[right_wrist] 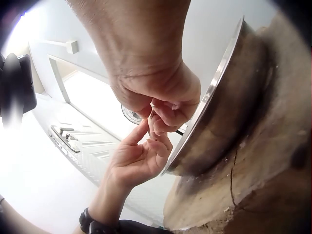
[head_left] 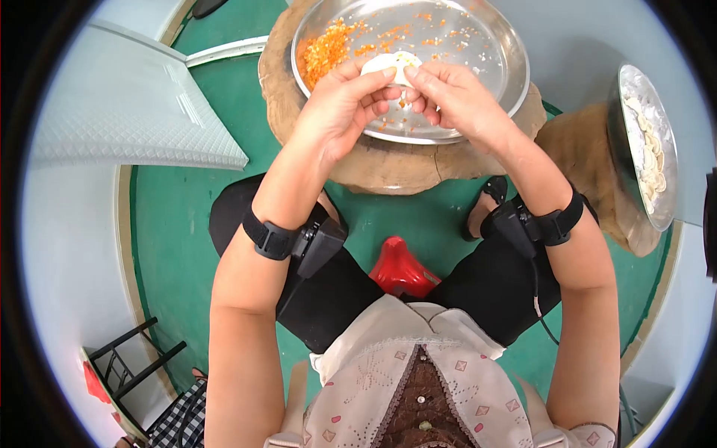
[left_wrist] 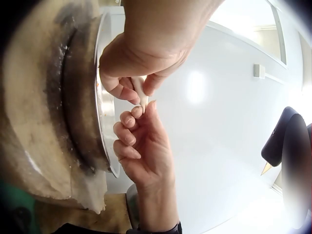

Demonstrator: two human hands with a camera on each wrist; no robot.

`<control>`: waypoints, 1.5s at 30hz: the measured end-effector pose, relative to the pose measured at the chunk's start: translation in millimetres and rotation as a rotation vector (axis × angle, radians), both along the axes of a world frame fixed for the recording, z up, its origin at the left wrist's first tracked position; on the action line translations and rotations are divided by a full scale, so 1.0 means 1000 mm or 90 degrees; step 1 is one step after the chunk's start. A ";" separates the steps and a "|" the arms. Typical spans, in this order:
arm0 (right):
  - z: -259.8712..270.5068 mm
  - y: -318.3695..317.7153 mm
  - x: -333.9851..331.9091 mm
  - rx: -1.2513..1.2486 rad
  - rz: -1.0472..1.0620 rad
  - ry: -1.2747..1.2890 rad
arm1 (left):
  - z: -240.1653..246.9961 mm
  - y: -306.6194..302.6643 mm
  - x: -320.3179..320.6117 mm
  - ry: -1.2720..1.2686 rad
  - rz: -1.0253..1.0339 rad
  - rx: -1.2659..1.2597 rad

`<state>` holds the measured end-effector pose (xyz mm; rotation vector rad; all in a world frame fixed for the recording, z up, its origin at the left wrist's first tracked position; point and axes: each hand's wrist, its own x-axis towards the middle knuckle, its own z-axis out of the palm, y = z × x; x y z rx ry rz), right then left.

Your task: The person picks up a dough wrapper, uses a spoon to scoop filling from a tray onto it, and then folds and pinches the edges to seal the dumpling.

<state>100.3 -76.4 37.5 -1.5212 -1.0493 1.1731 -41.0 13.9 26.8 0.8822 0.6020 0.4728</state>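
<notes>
A white piece of dough (head_left: pixel 390 69) is pinched between both hands over the near part of a steel basin (head_left: pixel 478 123). The left hand (head_left: pixel 345 101) grips its left side with thumb and fingers; the right hand (head_left: pixel 455 97) pinches its right edge. In the left wrist view the dough (left_wrist: pixel 139 88) looks thin and folded between the left hand (left_wrist: pixel 146 53) and the right hand (left_wrist: pixel 146 146). Orange and pale chopped filling (head_left: pixel 328 51) lies heaped at the basin's left, with scattered bits across its bottom. What the dough holds inside is mostly hidden.
The basin stands on a thick wooden stump table (head_left: pixel 396 175). To the right, a second metal basin (head_left: pixel 665 216) with several pale dough pieces (head_left: pixel 648 153) rests on another wooden stump (head_left: pixel 590 172). A red object (head_left: pixel 399 269) is between the person's legs; a black-framed chair (head_left: pixel 134 366) stands lower left.
</notes>
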 end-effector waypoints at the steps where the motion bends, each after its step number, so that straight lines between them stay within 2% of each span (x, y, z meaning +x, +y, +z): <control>1: -0.001 0.001 0.001 0.011 0.006 -0.012 | 0.000 0.000 -0.001 0.003 0.000 -0.002; 6: 0.003 0.000 0.000 0.028 -0.016 -0.049 | 0.002 -0.002 0.000 -0.003 0.005 -0.018; 10: 0.007 -0.001 0.006 -0.044 0.007 0.103 | 0.006 -0.003 -0.002 -0.020 0.006 -0.049; 13: 0.009 -0.002 0.003 -0.067 -0.023 0.108 | 0.006 -0.002 -0.003 -0.018 0.009 -0.040; 16: 0.001 0.001 -0.003 0.015 -0.040 0.095 | 0.004 -0.002 -0.003 -0.016 -0.007 -0.036; 17: -0.003 0.003 -0.005 0.045 -0.040 0.045 | 0.003 -0.002 -0.003 -0.015 -0.003 -0.035; 20: -0.002 0.003 -0.005 0.053 -0.048 -0.031 | 0.003 -0.002 -0.002 -0.013 0.003 -0.034; 22: 0.000 0.002 -0.004 0.058 -0.026 -0.020 | 0.002 -0.002 -0.002 -0.016 0.006 -0.034; 23: 0.002 0.001 -0.004 0.060 -0.015 -0.014 | 0.002 -0.002 -0.002 -0.018 0.006 -0.038; 26: 0.010 -0.002 0.002 -0.070 -0.017 0.128 | 0.004 -0.002 -0.002 -0.018 0.008 -0.045; 29: 0.007 0.000 0.003 -0.009 -0.103 -0.052 | 0.009 -0.004 -0.003 -0.001 -0.001 -0.034; 35: -0.009 0.004 0.006 0.120 -0.071 -0.194 | 0.009 -0.006 -0.001 0.046 -0.063 0.023; 41: -0.017 0.006 0.004 0.133 -0.114 -0.172 | 0.007 -0.008 0.001 0.041 -0.012 0.014; 44: 0.002 0.002 -0.002 -0.015 -0.125 0.013 | 0.006 -0.005 0.000 0.022 0.029 -0.018; 45: 0.003 0.002 -0.002 -0.017 -0.126 0.005 | 0.006 -0.004 -0.001 0.020 0.033 -0.022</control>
